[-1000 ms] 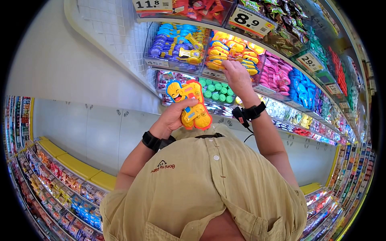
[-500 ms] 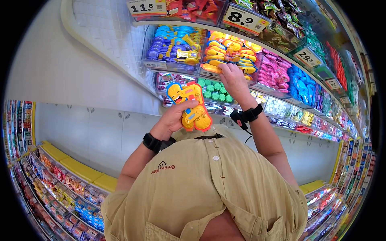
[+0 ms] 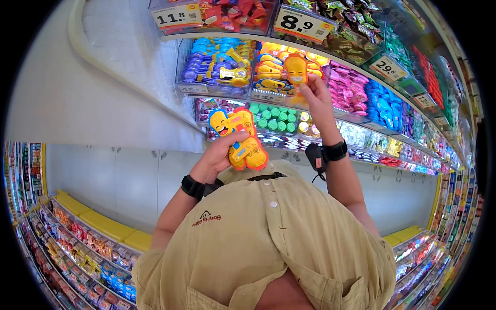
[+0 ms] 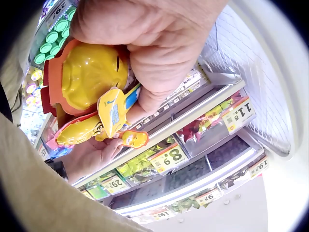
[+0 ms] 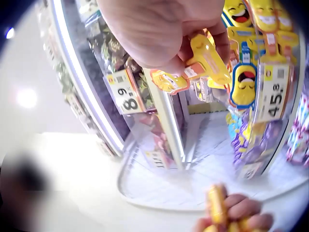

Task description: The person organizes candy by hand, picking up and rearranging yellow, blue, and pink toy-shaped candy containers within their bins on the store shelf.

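My left hand (image 3: 216, 155) grips several smiley-face packs (image 3: 249, 150) in front of the belly, thumb across their narrow middles. One has a blue edge, others orange-red; the left wrist view shows an orange-edged pack (image 4: 89, 75) close up under the fingers. Raised before the shelf, my right hand (image 3: 321, 106) pinches a single yellow smiley-face pack (image 3: 296, 68) between thumb and fingers. In the right wrist view this pack (image 5: 208, 59) is held by its waist. Behind it, a clear bin (image 3: 264, 96) contains more such packs in rows.
Purple and blue packs (image 3: 212, 62) fill the bin to the left, pink ones (image 3: 347, 85) the bin to the right. Green-lidded tubs (image 3: 274, 119) stand one shelf lower. Above, a shelf edge carries price cards (image 3: 305, 25). A white curved panel (image 3: 119, 72) rises at left.
My right hand was down at the yellow packs' bin, drew one pack off its front, and now holds it up, turned upright. The left hand keeps its packs at nearly the same place.
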Motion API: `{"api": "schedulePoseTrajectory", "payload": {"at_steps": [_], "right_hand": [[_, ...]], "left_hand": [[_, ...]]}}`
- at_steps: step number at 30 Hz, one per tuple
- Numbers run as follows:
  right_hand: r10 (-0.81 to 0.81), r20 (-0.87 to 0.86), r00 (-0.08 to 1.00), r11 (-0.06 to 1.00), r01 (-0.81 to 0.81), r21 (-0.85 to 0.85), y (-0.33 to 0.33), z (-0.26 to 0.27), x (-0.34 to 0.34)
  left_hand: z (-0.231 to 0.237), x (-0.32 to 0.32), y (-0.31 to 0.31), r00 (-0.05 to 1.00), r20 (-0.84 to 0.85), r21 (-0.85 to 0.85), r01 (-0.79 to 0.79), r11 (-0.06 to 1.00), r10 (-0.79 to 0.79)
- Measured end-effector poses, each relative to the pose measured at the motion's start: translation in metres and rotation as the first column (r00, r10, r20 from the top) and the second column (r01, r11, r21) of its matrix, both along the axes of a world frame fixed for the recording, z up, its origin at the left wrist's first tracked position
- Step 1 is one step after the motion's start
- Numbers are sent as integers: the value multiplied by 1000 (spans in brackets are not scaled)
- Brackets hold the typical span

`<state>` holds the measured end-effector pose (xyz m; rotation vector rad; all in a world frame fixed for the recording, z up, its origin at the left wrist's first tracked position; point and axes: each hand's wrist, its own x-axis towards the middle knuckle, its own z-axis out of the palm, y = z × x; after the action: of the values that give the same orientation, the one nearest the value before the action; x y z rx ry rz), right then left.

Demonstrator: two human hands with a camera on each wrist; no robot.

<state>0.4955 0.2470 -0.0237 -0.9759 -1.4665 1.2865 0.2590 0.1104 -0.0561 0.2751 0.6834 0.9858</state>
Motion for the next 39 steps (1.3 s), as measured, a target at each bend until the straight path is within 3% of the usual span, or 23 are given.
{"api": "schedulePoseTrajectory", "payload": {"at_steps": [2,5,8,11,14,21,24,27,30,33,35,39], "right_hand": [[60,-162,985,983,-86,-163,-17,7,2],[223,-196,955,934,-267,-239,-40,2,-15],[200,-242,949,919,-268,-290,-53,10,-30],[166,-176,970,924,-216,-315,-52,6,-30],[230,-321,919,836,-355,-418,-64,12,-34],[232,-382,895,841,-382,-384,-68,-4,-27],[223,-288,931,909,-305,-284,-68,12,-19],[281,-40,959,937,-283,-204,-67,12,-9],[223,261,939,974,-222,-32,-62,23,4],[-10,82,997,1000,8,25,-36,13,28],[-105,-32,994,994,104,-39,-21,21,46],[-91,124,988,995,95,-28,2,-2,69]], "left_hand": [[2,2,2,1000,-6,22,-2,1000,2],[17,10,8,998,56,103,2,995,-8],[17,10,9,993,117,29,20,999,-23],[17,9,11,997,80,101,-22,995,14],[28,13,15,998,61,162,-32,986,23],[16,11,21,996,-84,120,-13,993,23],[21,11,23,995,-94,131,-18,991,30],[27,13,25,999,-27,92,-22,996,24],[24,17,25,999,19,69,-43,997,42],[31,16,23,998,4,86,-62,994,62],[32,14,21,997,-38,99,-66,993,70],[21,13,20,994,-88,91,-57,994,65]]}}
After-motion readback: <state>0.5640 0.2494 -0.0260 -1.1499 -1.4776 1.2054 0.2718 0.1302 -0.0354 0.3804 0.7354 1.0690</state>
